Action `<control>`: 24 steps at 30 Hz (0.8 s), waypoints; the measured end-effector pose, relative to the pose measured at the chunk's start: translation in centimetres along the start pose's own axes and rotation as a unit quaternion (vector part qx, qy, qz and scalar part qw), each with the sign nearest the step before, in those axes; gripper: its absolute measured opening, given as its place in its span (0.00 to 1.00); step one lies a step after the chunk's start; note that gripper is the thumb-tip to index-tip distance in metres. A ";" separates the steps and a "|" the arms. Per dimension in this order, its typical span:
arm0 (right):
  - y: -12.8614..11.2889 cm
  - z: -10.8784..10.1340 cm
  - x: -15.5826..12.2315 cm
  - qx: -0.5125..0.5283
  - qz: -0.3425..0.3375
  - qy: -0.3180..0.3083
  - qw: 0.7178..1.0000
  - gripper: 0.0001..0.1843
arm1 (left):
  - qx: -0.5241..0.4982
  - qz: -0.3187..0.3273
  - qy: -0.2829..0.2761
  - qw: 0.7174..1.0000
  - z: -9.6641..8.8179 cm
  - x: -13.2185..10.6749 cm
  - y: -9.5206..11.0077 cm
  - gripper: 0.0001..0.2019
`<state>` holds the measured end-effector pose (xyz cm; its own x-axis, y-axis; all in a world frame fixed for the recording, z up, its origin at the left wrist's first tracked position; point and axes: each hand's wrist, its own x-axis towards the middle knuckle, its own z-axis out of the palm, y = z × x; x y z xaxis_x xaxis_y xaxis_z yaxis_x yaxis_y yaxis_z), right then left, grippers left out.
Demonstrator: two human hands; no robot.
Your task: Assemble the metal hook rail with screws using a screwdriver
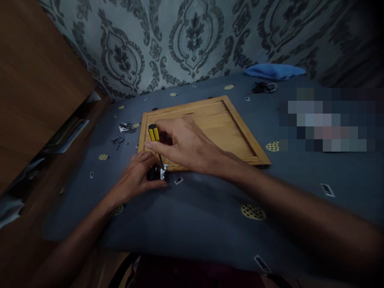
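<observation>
A light wooden panel with a raised frame (pixel 216 120) lies flat on a dark blue patterned sheet. My right hand (pixel 183 144) is closed around a screwdriver with a yellow and black handle (pixel 153 132), held nearly upright, tip pointing down at the panel's near left corner. My left hand (pixel 138 176) rests on the sheet beside that corner, fingers curled around a small metal hinge (pixel 163 173) where the screwdriver tip meets it.
More small metal fittings (pixel 126 128) lie on the sheet left of the panel. A blue cloth (pixel 273 71) and a dark small item (pixel 262 87) sit at the back right. A brown wooden cabinet (pixel 39 88) stands at the left. Patterned wallpaper rises behind.
</observation>
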<state>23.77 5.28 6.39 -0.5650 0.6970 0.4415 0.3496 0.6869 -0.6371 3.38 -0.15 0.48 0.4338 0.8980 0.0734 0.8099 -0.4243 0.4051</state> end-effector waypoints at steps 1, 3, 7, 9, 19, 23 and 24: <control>0.0 0.1 0.0 0.000 0.002 0.000 1.000 0.17 | 0.002 -0.001 -0.002 1.000 0.0 0.0 0.0 0.22; 0.0 0.1 0.0 0.001 0.004 -0.002 1.000 0.17 | 0.005 -0.001 -0.001 1.000 0.0 0.0 0.1 0.22; -0.1 0.0 0.0 0.001 0.006 -0.009 1.000 0.17 | 0.006 0.002 -0.001 1.000 -0.1 0.0 0.1 0.22; -0.1 0.0 0.0 0.003 0.007 -0.012 1.000 0.18 | 0.004 0.002 -0.003 1.000 -0.1 0.0 0.1 0.23; 0.3 -0.3 0.0 0.032 -0.025 -0.045 0.998 0.18 | -0.003 0.007 0.013 1.000 0.1 -0.1 -0.1 0.22; 0.6 -0.6 -0.1 0.078 -0.042 -0.070 0.994 0.17 | -0.004 -0.002 0.006 1.000 0.0 -0.2 -0.1 0.25; 0.6 -0.7 -0.1 0.095 -0.042 -0.082 0.991 0.15 | -0.003 -0.003 0.004 1.000 0.0 -0.2 -0.1 0.25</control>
<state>24.56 5.73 6.37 -0.7052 0.5851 0.4004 0.1574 0.6799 -0.7163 3.22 -0.26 0.42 0.4261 0.9012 0.0794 0.8095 -0.4190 0.4112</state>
